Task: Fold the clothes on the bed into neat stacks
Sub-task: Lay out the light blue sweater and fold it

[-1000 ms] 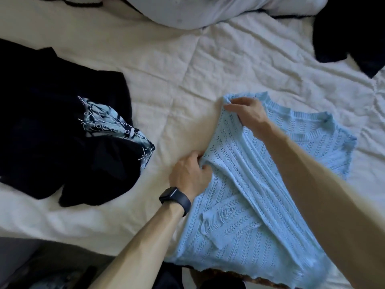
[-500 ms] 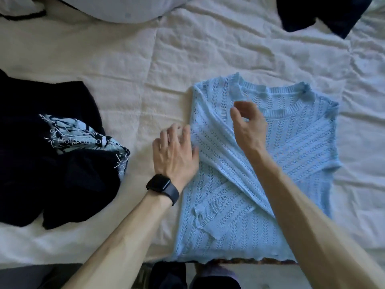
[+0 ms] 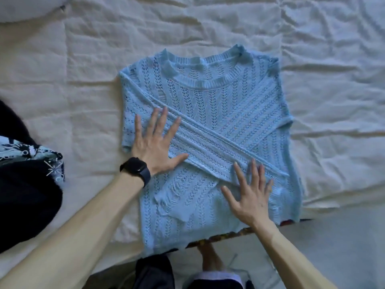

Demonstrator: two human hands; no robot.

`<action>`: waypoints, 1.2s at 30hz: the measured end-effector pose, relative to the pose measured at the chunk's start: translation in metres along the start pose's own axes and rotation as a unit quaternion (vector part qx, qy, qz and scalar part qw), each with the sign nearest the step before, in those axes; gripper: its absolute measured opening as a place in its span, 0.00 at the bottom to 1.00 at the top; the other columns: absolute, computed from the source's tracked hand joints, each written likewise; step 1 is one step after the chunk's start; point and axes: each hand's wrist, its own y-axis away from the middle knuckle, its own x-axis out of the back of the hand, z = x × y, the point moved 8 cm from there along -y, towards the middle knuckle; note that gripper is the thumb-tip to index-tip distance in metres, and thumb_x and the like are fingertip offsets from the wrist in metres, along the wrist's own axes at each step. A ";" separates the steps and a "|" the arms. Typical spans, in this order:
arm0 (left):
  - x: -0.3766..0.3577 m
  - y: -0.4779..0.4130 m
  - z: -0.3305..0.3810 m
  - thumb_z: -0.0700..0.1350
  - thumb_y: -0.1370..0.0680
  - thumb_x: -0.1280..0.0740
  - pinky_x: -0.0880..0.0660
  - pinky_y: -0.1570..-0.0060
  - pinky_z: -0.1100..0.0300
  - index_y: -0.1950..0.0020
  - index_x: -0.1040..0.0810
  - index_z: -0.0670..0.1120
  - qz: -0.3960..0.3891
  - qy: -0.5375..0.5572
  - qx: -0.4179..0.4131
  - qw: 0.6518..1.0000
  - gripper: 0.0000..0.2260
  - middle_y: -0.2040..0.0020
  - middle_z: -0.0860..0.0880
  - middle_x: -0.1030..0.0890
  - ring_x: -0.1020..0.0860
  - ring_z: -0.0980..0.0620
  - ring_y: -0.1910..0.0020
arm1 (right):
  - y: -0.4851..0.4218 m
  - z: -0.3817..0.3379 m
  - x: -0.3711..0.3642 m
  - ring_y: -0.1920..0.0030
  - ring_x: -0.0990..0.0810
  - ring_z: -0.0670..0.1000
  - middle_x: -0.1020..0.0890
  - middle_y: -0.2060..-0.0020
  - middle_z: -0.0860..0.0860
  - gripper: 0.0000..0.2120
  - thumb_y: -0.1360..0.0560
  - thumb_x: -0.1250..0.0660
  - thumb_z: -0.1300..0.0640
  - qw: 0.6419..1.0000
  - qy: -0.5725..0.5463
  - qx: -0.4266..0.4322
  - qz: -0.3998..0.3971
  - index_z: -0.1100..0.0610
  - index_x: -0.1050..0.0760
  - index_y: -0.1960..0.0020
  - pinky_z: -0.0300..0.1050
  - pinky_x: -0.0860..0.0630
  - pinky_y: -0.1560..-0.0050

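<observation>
A pile of dark clothes (image 3: pixel 25 201) with a blue patterned cloth (image 3: pixel 27 153) on it lay at the left, apart from the blue knit sweater (image 3: pixel 208 113). A pillow (image 3: pixel 25 7) showed in the far left corner. The sweater lay flat on the white bed cover (image 3: pixel 83 90), a sleeve folded across it, its hem at the bed's near edge. The left hand (image 3: pixel 154 147) and the right hand (image 3: pixel 252 197) pressed flat on it, fingers spread. Wrinkled cover stretched beyond and to the right.

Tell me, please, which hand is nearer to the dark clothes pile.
Left. The left hand lies flat on the left part of the blue sweater, just right of the dark clothes pile; the right hand lies flat on its lower right part, farther away.
</observation>
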 end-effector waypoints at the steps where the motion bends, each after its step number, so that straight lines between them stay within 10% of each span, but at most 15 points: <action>1: 0.001 0.004 0.026 0.77 0.27 0.59 0.72 0.29 0.35 0.19 0.63 0.58 0.013 0.014 -0.031 0.999 0.42 0.19 0.47 0.65 0.64 0.45 0.20 | -0.003 -0.011 0.005 0.18 0.59 0.56 0.54 0.17 0.51 0.33 0.22 0.47 0.30 0.999 -0.005 0.029 0.033 0.36 0.46 0.19 0.69 0.59 0.23; 4: -0.019 0.014 0.104 0.67 0.20 0.60 0.71 0.28 0.36 0.18 0.59 0.58 -0.002 0.046 -0.082 0.996 0.31 0.19 0.52 0.65 0.64 0.49 0.20 | -0.023 -0.037 0.009 0.17 0.54 0.55 0.48 0.17 0.52 0.26 0.17 0.48 0.38 0.994 0.012 0.047 0.101 0.38 0.43 0.20 0.67 0.56 0.22; 9: -0.075 0.053 0.138 0.66 0.20 0.59 0.75 0.30 0.38 0.22 0.70 0.60 -0.041 0.031 -0.033 0.998 0.32 0.21 0.52 0.70 0.70 0.49 0.22 | -0.029 0.022 -0.016 0.21 0.72 0.51 0.67 0.19 0.48 0.32 0.19 0.55 0.31 0.999 0.047 -0.015 -0.001 0.33 0.68 0.22 0.59 0.74 0.25; 15: -0.094 0.170 0.097 0.67 0.21 0.51 0.65 0.25 0.42 0.19 0.55 0.60 0.006 0.084 0.133 0.988 0.32 0.18 0.51 0.56 0.56 0.49 0.19 | 0.022 0.125 0.001 0.18 0.63 0.54 0.60 0.17 0.52 0.32 0.18 0.50 0.34 0.998 -0.013 -0.060 0.011 0.39 0.57 0.18 0.62 0.62 0.22; 20: -0.098 0.277 0.068 0.62 0.27 0.31 0.36 0.30 0.43 0.22 0.38 0.45 0.208 0.310 0.430 0.822 0.39 0.27 0.38 0.33 0.33 0.38 0.29 | 0.063 0.217 0.005 0.26 0.36 0.62 0.33 0.26 0.64 0.37 0.23 0.27 0.48 0.941 -0.258 -0.192 0.103 0.60 0.38 0.22 0.57 0.40 0.25; 24: -0.144 0.296 0.065 0.52 0.29 0.21 0.26 0.44 0.51 0.31 0.31 0.46 0.121 0.478 0.528 0.692 0.31 0.44 0.43 0.21 0.21 0.41 0.42 | 0.058 0.257 -0.016 0.45 0.21 0.58 0.19 0.46 0.57 0.26 0.30 0.20 0.47 0.900 -0.357 -0.247 0.045 0.57 0.26 0.41 0.55 0.26 0.40; 28: -0.174 0.302 0.064 0.53 0.27 0.23 0.24 0.39 0.49 0.43 0.17 0.43 0.010 0.524 0.516 0.677 0.18 0.46 0.43 0.16 0.18 0.46 0.47 | 0.052 0.260 -0.041 0.59 0.17 0.51 0.14 0.55 0.54 0.13 0.30 0.20 0.49 0.873 -0.441 -0.205 -0.040 0.55 0.18 0.52 0.47 0.20 0.58; 36: -0.170 0.350 0.076 0.46 0.25 0.26 0.22 0.51 0.55 0.40 0.18 0.44 0.078 0.674 0.491 0.547 0.15 0.46 0.46 0.15 0.16 0.49 0.49 | 0.095 0.270 -0.032 0.69 0.19 0.43 0.20 0.60 0.52 0.06 0.21 0.28 0.58 0.785 -0.566 -0.253 0.004 0.58 0.24 0.49 0.34 0.24 0.73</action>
